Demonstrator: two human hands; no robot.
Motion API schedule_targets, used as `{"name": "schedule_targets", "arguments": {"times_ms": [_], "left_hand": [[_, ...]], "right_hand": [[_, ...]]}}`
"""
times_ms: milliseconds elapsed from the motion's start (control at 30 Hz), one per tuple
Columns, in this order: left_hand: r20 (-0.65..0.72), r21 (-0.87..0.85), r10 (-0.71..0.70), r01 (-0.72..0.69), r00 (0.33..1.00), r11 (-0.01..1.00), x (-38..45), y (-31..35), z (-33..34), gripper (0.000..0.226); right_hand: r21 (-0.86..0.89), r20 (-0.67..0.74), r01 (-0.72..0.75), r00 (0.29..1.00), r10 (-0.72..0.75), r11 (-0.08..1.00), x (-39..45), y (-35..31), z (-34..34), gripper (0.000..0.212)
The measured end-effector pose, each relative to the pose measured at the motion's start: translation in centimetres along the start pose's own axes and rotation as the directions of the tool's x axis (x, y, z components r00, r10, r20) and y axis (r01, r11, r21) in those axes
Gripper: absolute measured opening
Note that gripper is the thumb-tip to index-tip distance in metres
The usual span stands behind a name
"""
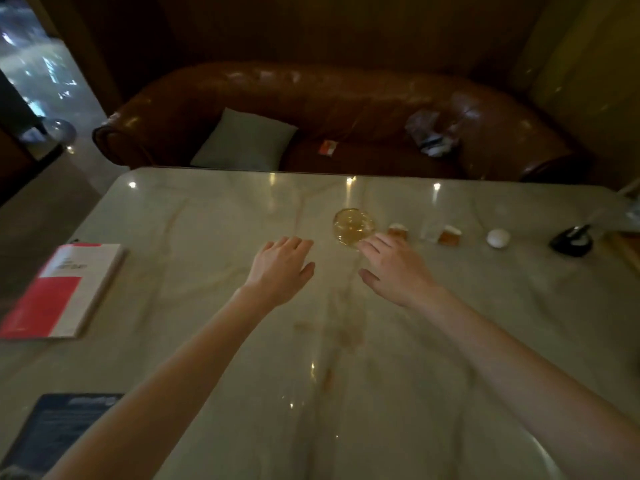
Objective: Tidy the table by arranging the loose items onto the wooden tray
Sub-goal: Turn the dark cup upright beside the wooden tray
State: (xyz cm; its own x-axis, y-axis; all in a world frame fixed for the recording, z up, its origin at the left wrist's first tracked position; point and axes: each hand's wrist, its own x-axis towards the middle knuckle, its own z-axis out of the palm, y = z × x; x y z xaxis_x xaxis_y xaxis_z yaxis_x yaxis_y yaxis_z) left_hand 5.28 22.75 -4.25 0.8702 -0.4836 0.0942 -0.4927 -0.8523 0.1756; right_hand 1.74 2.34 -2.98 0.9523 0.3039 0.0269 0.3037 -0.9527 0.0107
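Note:
A round clear glass [352,225] with amber liquid stands on the pale marble table [207,220]. My right hand [394,268] is open, its fingertips at the glass's near right side. My left hand [280,266] hovers open, a little left of the glass. To the right of the glass stand two small amber jars with white lids [397,231] [449,234], a clear empty glass [430,229] between them, a white round object [498,238] and a black object [571,240]. A wooden edge, perhaps the tray [627,251], shows at the far right.
A red and white booklet [62,289] lies at the table's left edge, a dark card [59,427] at the near left. Behind the table stands a brown leather sofa [346,109] with a grey cushion [246,140] and crumpled wrappers [433,133].

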Motion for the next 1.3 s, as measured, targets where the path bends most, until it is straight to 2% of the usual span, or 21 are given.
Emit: {"name": "schedule_targets", "arguments": {"times_ms": [200, 433, 733, 900, 1100, 1300], "left_hand": [[-0.014, 0.004, 0.05, -0.05, 0.999, 0.999, 0.8, 7.5, 1.1, 0.051], [0.01, 0.036, 0.137, -0.137, 0.991, 0.99, 2.3, 12.3, 2.0, 0.051], [0.076, 0.025, 0.289, -0.292, 0.954, 0.956, 5.3, 17.3, 3.4, 0.051], [0.092, -0.022, 0.364, -0.363, 0.927, 0.931, 6.6, 20.4, 4.5, 0.049], [0.135, -0.052, 0.409, -0.406, 0.902, 0.912, 7.6, 25.0, 6.5, 0.048], [0.159, -0.084, 0.379, -0.37, 0.912, 0.925, 9.5, 31.4, 9.0, 0.049]], "right_hand": [[0.058, -0.021, -0.155, 0.988, 0.156, 0.986, -5.8, 6.1, -0.2, 0.051], [0.062, -0.015, -0.269, 0.963, 0.27, 0.961, -9.5, 9.7, -0.3, 0.054], [0.049, 0.029, -0.465, 0.886, 0.464, 0.884, -15.0, 13.1, -0.6, 0.051], [0.053, 0.03, -0.579, 0.815, 0.578, 0.814, -18.3, 15.0, -0.6, 0.051], [0.087, 0.05, -0.635, 0.772, 0.633, 0.768, -21.9, 18.6, 0.2, 0.05], [0.084, 0.099, -0.63, 0.776, 0.622, 0.772, -25.3, 24.7, 1.2, 0.051]]}}
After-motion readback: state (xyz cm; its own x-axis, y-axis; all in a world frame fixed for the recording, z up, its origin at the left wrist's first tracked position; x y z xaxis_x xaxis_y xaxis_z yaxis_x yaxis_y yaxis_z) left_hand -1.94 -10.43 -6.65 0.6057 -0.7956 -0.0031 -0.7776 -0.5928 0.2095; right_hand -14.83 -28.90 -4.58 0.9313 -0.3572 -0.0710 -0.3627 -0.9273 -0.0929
